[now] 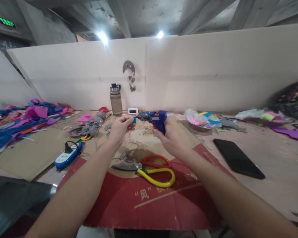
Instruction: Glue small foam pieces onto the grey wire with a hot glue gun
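Note:
My right hand (pixel 169 134) is wrapped round the handle of a blue hot glue gun (pixel 157 116), its nozzle pointing left. Between the fingertips of my left hand (pixel 121 129) is a small blue piece (pixel 134 120), close to the nozzle; whether they touch I cannot tell. A thin grey cord (pixel 134 142) hangs below and trails onto the cardboard. Scissors (pixel 149 169) with one red and one yellow handle lie on the red cardboard (pixel 149 211) below my hands, blades to the left.
Felt scraps (pixel 32 115) heap at the left, near a blue power strip (pixel 68 155). Grey felt pieces (pixel 89 127) lie left of my hands. A bottle (pixel 116 100) stands behind; a bowl (pixel 201 126) and phone (pixel 238 158) are right. A moon ornament (pixel 129 67) hangs on the partition.

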Demonstrator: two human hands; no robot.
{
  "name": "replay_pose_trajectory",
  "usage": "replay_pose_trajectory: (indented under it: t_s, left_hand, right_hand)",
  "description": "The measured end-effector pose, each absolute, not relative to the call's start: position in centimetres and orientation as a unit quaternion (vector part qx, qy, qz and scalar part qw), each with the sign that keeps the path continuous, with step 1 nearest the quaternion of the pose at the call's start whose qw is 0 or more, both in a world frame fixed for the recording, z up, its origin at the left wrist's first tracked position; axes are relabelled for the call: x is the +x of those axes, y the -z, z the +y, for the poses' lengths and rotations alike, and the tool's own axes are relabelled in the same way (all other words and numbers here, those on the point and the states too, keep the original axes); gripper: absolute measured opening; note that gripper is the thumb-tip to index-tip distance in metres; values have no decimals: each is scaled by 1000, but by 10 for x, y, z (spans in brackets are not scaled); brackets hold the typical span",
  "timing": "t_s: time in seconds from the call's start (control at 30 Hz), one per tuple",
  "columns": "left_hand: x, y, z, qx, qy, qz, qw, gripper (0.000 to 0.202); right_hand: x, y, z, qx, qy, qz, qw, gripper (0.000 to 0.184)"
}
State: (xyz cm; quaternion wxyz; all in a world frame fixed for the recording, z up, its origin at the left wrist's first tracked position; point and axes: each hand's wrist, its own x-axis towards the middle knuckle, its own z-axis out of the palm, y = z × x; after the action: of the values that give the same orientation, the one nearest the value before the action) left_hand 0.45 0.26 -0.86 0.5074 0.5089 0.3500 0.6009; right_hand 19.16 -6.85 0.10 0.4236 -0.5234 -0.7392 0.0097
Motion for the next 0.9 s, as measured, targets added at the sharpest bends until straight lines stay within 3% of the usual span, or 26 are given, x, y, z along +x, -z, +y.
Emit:
replay_pose_trajectory:
  t_s: [0.9]
  left_hand:
    - [5, 8, 3, 510, -589, 356, 516, 29]
  right_hand:
    - [190, -5, -72, -528, 27, -745, 407, 16]
